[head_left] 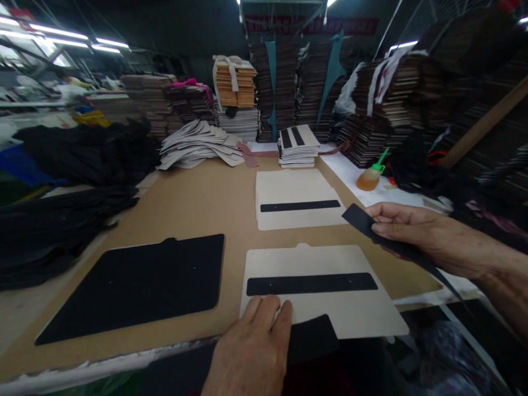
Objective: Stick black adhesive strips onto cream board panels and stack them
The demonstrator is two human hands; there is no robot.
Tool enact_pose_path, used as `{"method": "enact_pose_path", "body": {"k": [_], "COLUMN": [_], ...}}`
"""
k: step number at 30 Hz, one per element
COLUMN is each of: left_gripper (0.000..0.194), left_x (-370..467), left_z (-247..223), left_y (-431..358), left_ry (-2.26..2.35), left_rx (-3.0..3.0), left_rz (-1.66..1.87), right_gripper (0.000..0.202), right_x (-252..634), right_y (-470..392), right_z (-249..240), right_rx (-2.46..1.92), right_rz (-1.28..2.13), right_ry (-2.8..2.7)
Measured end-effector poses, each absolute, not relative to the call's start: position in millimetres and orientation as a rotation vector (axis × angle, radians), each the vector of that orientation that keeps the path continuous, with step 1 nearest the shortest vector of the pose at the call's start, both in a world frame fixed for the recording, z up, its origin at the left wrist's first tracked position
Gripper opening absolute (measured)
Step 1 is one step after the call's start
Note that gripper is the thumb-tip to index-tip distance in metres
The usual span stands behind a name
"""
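My right hand pinches a long black strip between thumb and fingers, its far end trailing down to the right. At the table's front edge, my left hand is closed over another black strip, with its thumb hidden underneath. The fingertips reach the near part of a pale board, which has a small tab on its far edge. Across that board lies a black band. Behind it, a stack of similar pale boards carries one more black band. To the left rests a black panel.
Dark material is heaped along the left side. Pale sheets and a small stack of boards stand at the back of the brown tabletop. A green-tipped bottle stands right. Tall stacks rise behind.
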State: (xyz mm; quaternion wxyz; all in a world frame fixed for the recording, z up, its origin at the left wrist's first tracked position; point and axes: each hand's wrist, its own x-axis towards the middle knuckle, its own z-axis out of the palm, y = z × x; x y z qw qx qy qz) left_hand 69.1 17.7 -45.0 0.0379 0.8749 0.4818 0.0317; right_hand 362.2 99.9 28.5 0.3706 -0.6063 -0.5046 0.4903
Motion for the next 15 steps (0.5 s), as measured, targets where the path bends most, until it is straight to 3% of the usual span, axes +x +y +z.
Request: {"method": "enact_pose_path", "body": {"k": [3, 10, 15], "left_gripper": [0.055, 0.054, 0.044], "left_x": [78.9, 84.0, 84.7], "left_z": [-54.6, -70.5, -76.1], "left_y": [23.7, 36.7, 48.5], "left_ry": [1.567, 1.728, 1.766], "left_rx": [2.740, 2.651, 2.576], "left_rz": [0.081, 0.099, 0.167], "right_gripper": [0.032, 0.032, 0.030], "right_x": [350.4, 310.8, 275.8], "right_y": [112.6, 145.1, 162.0], "right_z": [20.8, 1.2, -18.4], "right_rx": [-1.498, -1.510, -1.515], "right_rz": [1.566, 1.680, 1.750], "right_ry": [-1.410, -1.665, -1.719]}}
